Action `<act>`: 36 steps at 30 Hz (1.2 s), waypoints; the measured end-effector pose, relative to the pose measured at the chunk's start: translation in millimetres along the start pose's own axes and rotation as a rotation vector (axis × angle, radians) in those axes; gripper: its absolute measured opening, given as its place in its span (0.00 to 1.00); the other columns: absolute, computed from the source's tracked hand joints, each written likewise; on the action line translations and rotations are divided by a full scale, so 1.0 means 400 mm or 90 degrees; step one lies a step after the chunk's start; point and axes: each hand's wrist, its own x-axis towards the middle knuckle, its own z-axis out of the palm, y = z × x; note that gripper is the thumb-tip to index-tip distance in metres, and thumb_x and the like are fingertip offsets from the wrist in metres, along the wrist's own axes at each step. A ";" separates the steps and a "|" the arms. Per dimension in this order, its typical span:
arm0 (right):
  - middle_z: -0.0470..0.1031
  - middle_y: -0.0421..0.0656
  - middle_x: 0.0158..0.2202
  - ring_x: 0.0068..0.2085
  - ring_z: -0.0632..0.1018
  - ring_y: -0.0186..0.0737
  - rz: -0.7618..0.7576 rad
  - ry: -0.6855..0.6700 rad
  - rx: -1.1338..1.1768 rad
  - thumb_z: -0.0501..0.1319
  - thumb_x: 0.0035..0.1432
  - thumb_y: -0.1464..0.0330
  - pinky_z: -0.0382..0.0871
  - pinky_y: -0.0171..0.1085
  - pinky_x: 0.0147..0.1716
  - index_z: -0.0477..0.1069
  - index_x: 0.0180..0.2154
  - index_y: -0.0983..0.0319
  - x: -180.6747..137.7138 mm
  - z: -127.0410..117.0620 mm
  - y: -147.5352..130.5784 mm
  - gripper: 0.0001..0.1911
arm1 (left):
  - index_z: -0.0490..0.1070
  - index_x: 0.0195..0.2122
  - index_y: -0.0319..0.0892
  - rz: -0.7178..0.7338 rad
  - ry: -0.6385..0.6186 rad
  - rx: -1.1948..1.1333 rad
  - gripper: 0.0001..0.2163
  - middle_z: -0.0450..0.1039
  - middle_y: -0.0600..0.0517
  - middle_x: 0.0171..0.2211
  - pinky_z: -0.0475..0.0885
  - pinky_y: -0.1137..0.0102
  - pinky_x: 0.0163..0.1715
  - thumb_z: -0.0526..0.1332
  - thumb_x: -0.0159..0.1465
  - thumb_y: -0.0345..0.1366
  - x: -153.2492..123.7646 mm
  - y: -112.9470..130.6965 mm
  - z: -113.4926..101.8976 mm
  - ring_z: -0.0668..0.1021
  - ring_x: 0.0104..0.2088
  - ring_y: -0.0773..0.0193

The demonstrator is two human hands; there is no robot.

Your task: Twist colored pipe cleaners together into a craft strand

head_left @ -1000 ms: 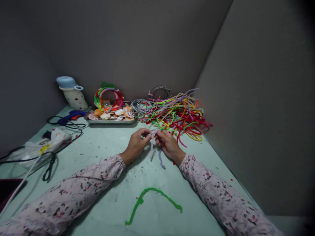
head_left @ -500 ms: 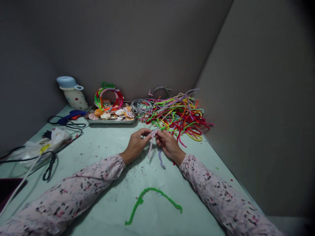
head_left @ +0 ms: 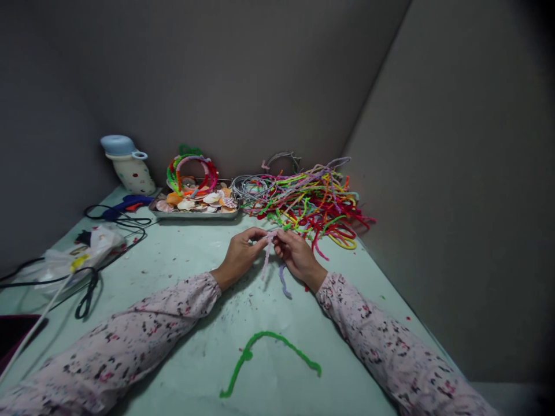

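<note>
Between both hands, over the middle of the table, is a pale pink pipe cleaner (head_left: 267, 259), one end hanging down. My left hand (head_left: 243, 252) pinches it from the left, thumb and forefinger together. From the right, my right hand (head_left: 297, 254) pinches the same piece with its fingers curled. Below the right hand a short lavender pipe cleaner (head_left: 284, 282) shows; whether it is held or lies on the table I cannot tell. Nearer to me a green pipe cleaner (head_left: 277, 336) lies bent in an arch.
A heap of coloured pipe cleaners (head_left: 321, 196) and coiled grey wire (head_left: 251, 188) lie behind the hands. At back left are a tray (head_left: 197, 215) of seashells with wrapped rings (head_left: 191, 173), and a bottle (head_left: 130, 164). Black cables (head_left: 89, 294) and a plastic bag (head_left: 102, 242) lie left.
</note>
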 end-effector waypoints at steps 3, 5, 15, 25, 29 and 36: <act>0.71 0.37 0.26 0.23 0.69 0.26 -0.001 -0.001 0.007 0.67 0.50 0.61 0.61 0.27 0.20 0.71 0.29 0.62 0.000 -0.001 0.001 0.12 | 0.75 0.35 0.40 0.006 0.003 0.004 0.10 0.76 0.51 0.33 0.69 0.72 0.38 0.60 0.59 0.40 0.001 -0.004 0.001 0.75 0.35 0.64; 0.71 0.37 0.26 0.23 0.69 0.26 0.001 0.003 0.009 0.67 0.49 0.61 0.61 0.27 0.20 0.71 0.29 0.62 0.001 -0.001 0.002 0.12 | 0.75 0.35 0.40 0.006 0.003 0.006 0.10 0.76 0.51 0.33 0.69 0.72 0.38 0.60 0.59 0.41 0.001 -0.006 0.001 0.75 0.35 0.64; 0.71 0.37 0.26 0.22 0.69 0.26 0.000 0.001 0.010 0.67 0.50 0.61 0.60 0.27 0.20 0.71 0.28 0.62 0.002 -0.001 0.002 0.12 | 0.75 0.35 0.40 0.002 -0.011 -0.010 0.11 0.76 0.51 0.33 0.68 0.72 0.37 0.59 0.60 0.42 -0.001 0.002 0.000 0.75 0.35 0.64; 0.71 0.37 0.25 0.22 0.69 0.26 0.005 0.006 0.006 0.68 0.48 0.60 0.60 0.28 0.19 0.70 0.28 0.62 0.000 0.000 0.001 0.13 | 0.74 0.33 0.39 0.006 -0.023 -0.048 0.13 0.74 0.51 0.30 0.68 0.72 0.35 0.60 0.59 0.45 0.000 -0.002 -0.002 0.73 0.33 0.64; 0.71 0.37 0.25 0.22 0.69 0.26 -0.002 -0.004 0.008 0.67 0.49 0.60 0.60 0.28 0.20 0.70 0.28 0.62 0.002 -0.007 0.008 0.12 | 0.73 0.34 0.40 -0.010 -0.039 -0.082 0.13 0.74 0.51 0.31 0.68 0.73 0.33 0.60 0.59 0.45 -0.005 0.001 -0.006 0.73 0.32 0.65; 0.71 0.37 0.25 0.22 0.69 0.26 0.001 -0.008 0.009 0.68 0.49 0.60 0.60 0.28 0.20 0.70 0.28 0.62 0.005 -0.009 0.010 0.13 | 0.74 0.34 0.40 0.005 -0.072 -0.123 0.09 0.74 0.51 0.33 0.69 0.71 0.38 0.61 0.60 0.40 -0.001 0.015 -0.009 0.74 0.36 0.65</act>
